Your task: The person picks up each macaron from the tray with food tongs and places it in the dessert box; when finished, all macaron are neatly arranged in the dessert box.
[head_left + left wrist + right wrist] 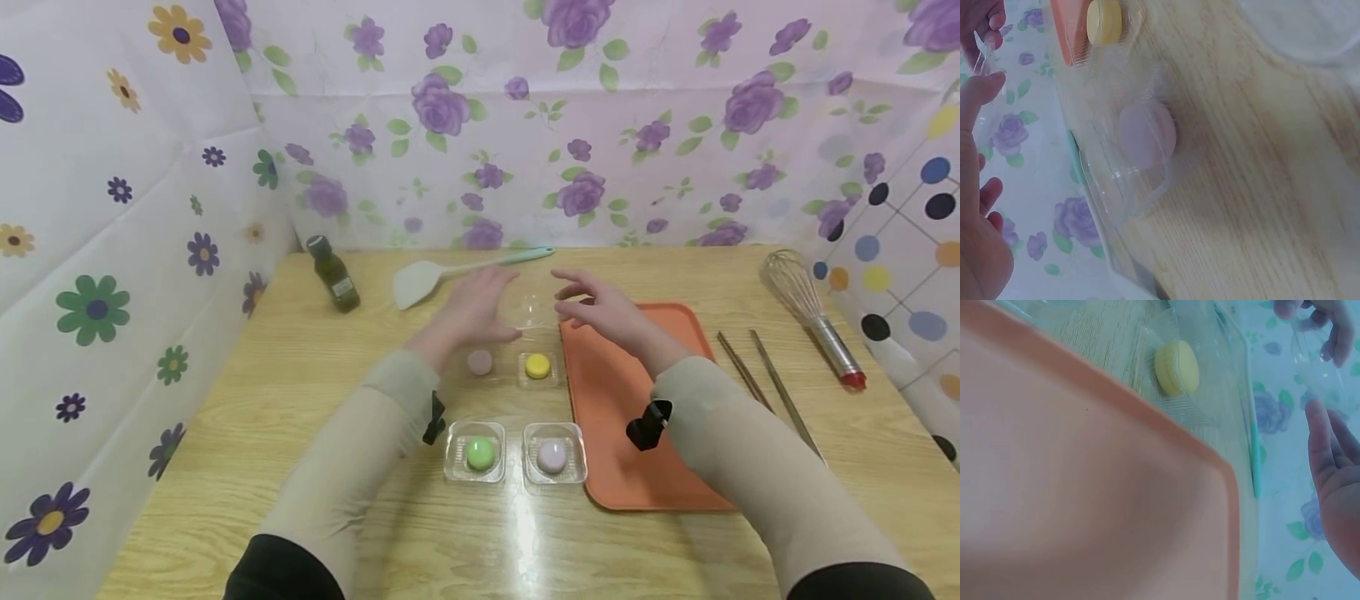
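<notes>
A clear plastic lid is raised between the two hands above the back of the table; its see-through edges are hard to trace. My left hand pinches its left side between thumb and fingers. At the other side, my right hand has its fingers extended close to the lid, perhaps touching it. Below the hands, a pink macaron and a yellow macaron sit in clear plastic boxes. Nearer me, a green macaron and a pale purple macaron lie in two uncovered boxes.
An orange tray lies under the right forearm. Chopsticks and a whisk are to its right. Behind the hands lies a white spatula with a green handle. A dark bottle stands at the back left.
</notes>
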Motion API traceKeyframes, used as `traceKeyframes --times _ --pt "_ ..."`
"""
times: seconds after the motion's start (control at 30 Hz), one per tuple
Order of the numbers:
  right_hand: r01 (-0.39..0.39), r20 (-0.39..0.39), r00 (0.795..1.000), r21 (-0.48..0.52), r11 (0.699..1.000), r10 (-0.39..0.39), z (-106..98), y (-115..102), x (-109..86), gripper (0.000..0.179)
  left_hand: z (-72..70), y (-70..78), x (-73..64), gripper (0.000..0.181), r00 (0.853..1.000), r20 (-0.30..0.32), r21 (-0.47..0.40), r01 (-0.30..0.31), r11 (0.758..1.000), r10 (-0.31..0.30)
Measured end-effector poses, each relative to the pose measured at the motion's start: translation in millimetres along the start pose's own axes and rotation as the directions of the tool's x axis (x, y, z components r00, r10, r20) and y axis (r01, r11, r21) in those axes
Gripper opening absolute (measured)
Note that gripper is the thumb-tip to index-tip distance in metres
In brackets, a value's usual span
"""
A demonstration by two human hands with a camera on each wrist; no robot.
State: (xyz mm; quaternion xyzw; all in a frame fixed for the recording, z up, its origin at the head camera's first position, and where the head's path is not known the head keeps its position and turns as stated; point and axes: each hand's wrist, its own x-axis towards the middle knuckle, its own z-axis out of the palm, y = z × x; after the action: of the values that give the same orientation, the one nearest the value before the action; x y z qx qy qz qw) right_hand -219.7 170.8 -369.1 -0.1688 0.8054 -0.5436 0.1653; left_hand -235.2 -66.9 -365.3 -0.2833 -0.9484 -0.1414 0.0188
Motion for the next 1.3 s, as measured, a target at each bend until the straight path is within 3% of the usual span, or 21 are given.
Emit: traceKeyframes --times 0.17,0.27,0.47,0.67,0.8,0.93,1.17,1.23,1.3 --pt "0.000 0.013 1.000 0.055 0.998 -0.001 0.3 -2.0 -0.2 0.064 0.1 0.3 -3.8 0.097 0.999 -0.030 -0.018 -0.022 1.000 0.021" --pt "-0.017 0.034 0.999 0.151 0.988 0.012 2.0 -3.2 -1.3 0.059 -0.3 2.2 -6.2 0.097 0.998 -0.053 -0.030 -0.040 0.999 0.039" --pt "-0.131 0.145 0.986 0.378 0.916 0.081 5.2 -1.6 -2.4 0.056 -0.4 6.6 -10.3 0.095 0.994 -0.081 -0.022 -0.079 0.997 0.077" --pt "-0.220 0.210 0.967 0.403 0.889 0.144 7.2 -1.0 -3.7 0.060 1.6 8.9 -13.9 0.092 0.989 -0.072 0.050 -0.127 0.991 0.130" --pt "-0.268 0.274 0.948 0.423 0.866 0.160 7.8 -0.1 -3.3 0.064 3.2 8.6 -16.9 0.089 0.977 -0.096 0.108 -0.181 0.978 0.191" --pt "-0.293 0.297 0.940 0.444 0.847 0.170 9.2 -0.8 -4.1 0.066 4.7 7.4 -19.0 0.088 0.955 -0.138 0.168 -0.238 0.957 0.261" --pt "-0.288 0.291 0.941 0.428 0.857 0.171 8.7 2.1 -2.2 0.061 6.5 5.5 -21.6 0.091 0.904 -0.180 0.242 -0.341 0.908 0.387" --pt "-0.269 0.260 0.951 0.424 0.865 0.168 9.0 3.3 -2.0 0.053 5.8 6.5 -22.5 0.094 0.908 -0.167 0.229 -0.344 0.911 0.385" --pt "-0.239 0.220 0.963 0.418 0.877 0.158 9.5 4.6 -1.6 0.045 3.8 9.2 -23.2 0.096 0.930 -0.137 0.176 -0.317 0.932 0.342"
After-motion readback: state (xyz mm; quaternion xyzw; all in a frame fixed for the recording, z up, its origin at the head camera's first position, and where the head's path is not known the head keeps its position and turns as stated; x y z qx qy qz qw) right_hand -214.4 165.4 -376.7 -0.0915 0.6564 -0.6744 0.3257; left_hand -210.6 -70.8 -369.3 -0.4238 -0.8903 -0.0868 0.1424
